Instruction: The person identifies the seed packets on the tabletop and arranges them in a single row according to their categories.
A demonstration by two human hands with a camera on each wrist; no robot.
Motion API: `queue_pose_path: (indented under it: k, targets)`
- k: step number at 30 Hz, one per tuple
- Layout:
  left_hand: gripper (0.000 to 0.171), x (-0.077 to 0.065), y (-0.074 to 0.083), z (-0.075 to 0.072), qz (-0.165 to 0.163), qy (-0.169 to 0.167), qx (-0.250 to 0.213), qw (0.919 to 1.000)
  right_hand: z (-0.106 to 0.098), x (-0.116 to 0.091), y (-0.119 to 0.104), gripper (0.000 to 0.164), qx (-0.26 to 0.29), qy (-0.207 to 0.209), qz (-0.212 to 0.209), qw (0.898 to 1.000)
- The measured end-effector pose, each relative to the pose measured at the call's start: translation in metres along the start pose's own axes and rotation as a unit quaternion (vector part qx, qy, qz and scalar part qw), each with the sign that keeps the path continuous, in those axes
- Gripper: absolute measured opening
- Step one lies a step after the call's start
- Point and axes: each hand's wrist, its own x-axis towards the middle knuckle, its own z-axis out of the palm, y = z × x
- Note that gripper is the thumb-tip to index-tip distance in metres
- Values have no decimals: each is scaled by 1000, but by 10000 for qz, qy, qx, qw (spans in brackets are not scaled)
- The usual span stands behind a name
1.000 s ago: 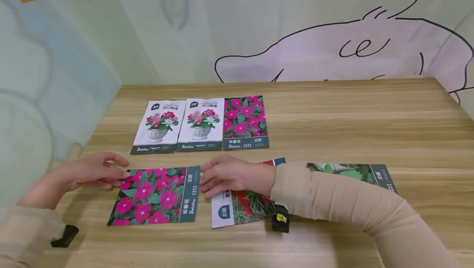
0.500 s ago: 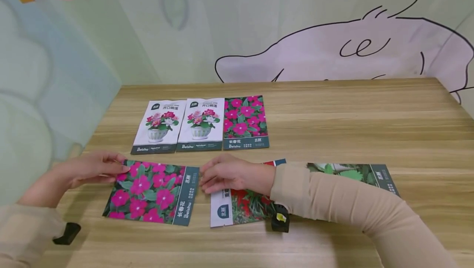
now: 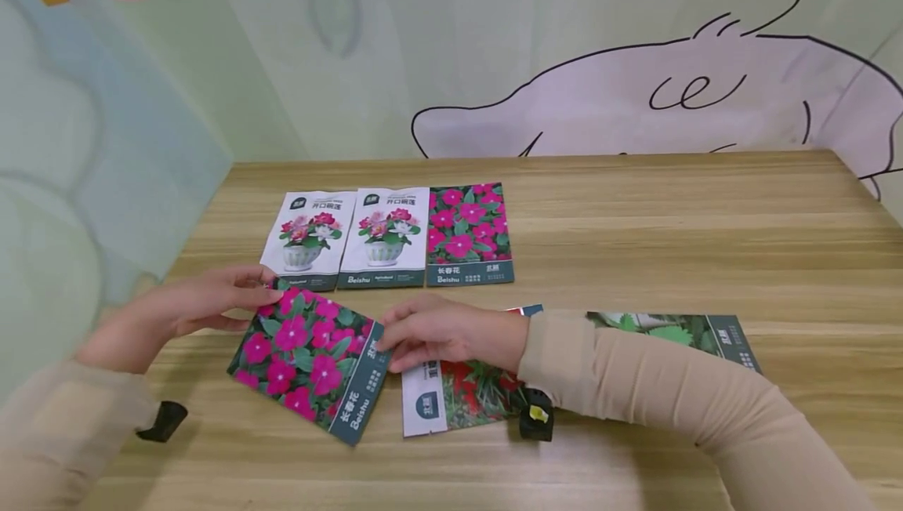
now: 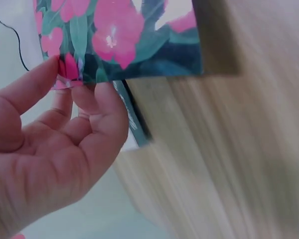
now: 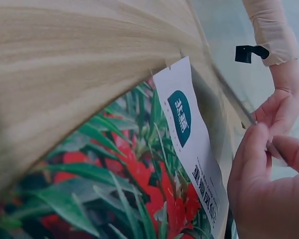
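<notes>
A seed packet with pink flowers [image 3: 303, 354] is held tilted above the table, turned at an angle. My left hand [image 3: 204, 299] pinches its upper left corner; in the left wrist view the thumb lies on the printed face and the fingers [image 4: 107, 107] are behind. At the packet's right edge, my right hand [image 3: 430, 331] pinches the dark band between thumb and fingers, as the right wrist view shows with the fingers [image 5: 251, 154] meeting the thumb at the edge. Under the right hand and forearm lies a red-flower seed packet [image 3: 473, 401], partly hidden.
Behind the hands lie two white packets with potted flowers, one at left [image 3: 306, 233] and one in the middle [image 3: 383, 237], beside another pink-flower packet [image 3: 469, 233]. A green-leaf packet [image 3: 670, 331] is partly under the right sleeve. The wooden table [image 3: 670, 229] meets a painted wall.
The pink-flower packet has risen off the table and turned clockwise. My left hand has moved up and right with it. The right fingers have taken its right edge.
</notes>
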Motion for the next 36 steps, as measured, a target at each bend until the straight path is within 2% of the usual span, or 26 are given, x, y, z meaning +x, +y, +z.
queue_pose_path:
  k: [3,8,11,17,22,27,31,33,36]
  targets:
    - [31,4,9,6,56,8,117,9999,-1,-1,0,27,-162,-98,27,9998]
    - [46,8,25,15,109,-29,267,9996,-3,-2,-3,13,-414,-392,-22,9984]
    - [50,11,34,21,112,-92,266,9995,-5,-3,-5,13,-427,-537,-77,9976]
    - [41,16,41,27,206,-141,148,9996,-7,-2,-9,28,-274,-552,-96,9981]
    - [39,16,42,27,227,-28,-60,9997,-12,-4,-12,43,-202,-489,-225,9983]
    - [36,15,39,23,311,160,-562,9978,-22,-6,-16,49,8,-51,-353,9994]
    - [39,17,39,22,230,349,-1186,9921,-28,-8,-21,55,187,268,-507,9982]
    - [38,18,40,24,175,393,-1628,9857,-30,-9,-22,55,261,347,-581,9974]
    - [33,19,44,26,173,386,-2361,9708,-30,-10,-26,52,434,406,-670,9960]
